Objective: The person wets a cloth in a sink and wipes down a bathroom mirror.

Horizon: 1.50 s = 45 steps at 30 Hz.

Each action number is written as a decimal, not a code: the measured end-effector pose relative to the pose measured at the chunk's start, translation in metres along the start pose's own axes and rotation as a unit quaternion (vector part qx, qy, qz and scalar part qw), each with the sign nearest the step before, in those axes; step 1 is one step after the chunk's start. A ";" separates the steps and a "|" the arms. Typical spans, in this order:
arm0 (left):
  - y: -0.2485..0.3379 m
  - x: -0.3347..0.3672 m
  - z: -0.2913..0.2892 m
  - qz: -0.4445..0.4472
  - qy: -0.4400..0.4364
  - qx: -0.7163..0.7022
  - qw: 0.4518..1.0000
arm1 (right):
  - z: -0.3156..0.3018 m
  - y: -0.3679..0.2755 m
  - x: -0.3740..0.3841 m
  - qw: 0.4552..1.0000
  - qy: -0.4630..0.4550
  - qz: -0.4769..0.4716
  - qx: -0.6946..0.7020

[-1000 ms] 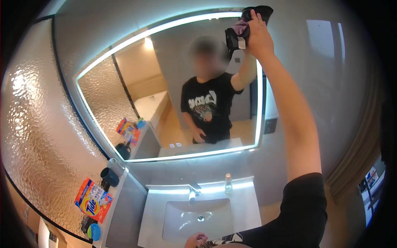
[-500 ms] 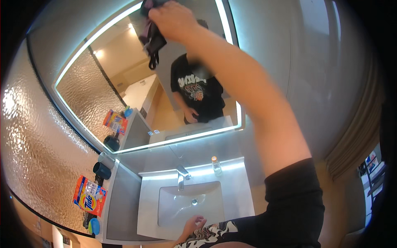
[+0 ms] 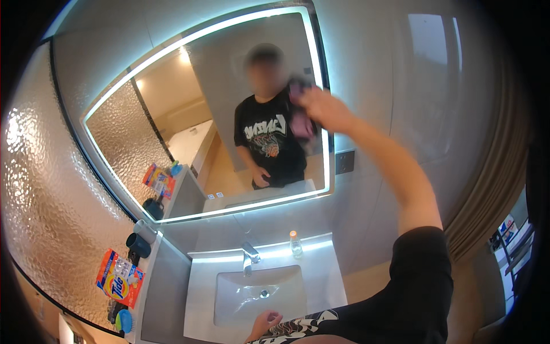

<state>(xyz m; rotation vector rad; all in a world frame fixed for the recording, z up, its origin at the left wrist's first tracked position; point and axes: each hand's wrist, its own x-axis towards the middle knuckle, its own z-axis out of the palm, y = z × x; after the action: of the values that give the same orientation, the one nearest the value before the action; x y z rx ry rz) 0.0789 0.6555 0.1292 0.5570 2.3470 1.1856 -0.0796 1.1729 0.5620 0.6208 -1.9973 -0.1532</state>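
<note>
My right hand [image 3: 325, 109] presses a dark and purplish cloth [image 3: 301, 125] to the right side of a large mirror [image 3: 229, 69]. The fingers are closed round the cloth, and part of it is smeared by motion. A glowing light strip edges the mirror. Low in front of my body, my left hand [image 3: 267, 322] hovers near the front edge of the sink [image 3: 260, 281]. Its fingers are loosely bent and apart, with nothing seen in them.
A chrome faucet [image 3: 248, 261] and a clear bottle with an orange cap [image 3: 295, 245] stand behind the basin. A ledge at left bears dark cup [image 3: 137, 245], orange detergent pouch [image 3: 119, 280] and blue brush [image 3: 124, 321]. A wall socket [image 3: 344, 163] sits beside the mirror.
My right hand has swept the cloth from the mirror's upper middle down and right to its right edge. My left hand stays low by the sink. The view has shifted slightly.
</note>
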 end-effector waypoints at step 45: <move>-0.042 0.039 0.063 0.062 0.089 -0.034 0.994 | -0.013 0.030 0.115 0.969 0.140 -0.055 -0.197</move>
<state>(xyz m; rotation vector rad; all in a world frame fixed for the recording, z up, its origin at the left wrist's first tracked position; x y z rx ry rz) 0.0761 0.6932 0.0531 0.6034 2.4380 1.4180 -0.1220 1.1452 0.6699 0.4663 -1.6007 -0.4906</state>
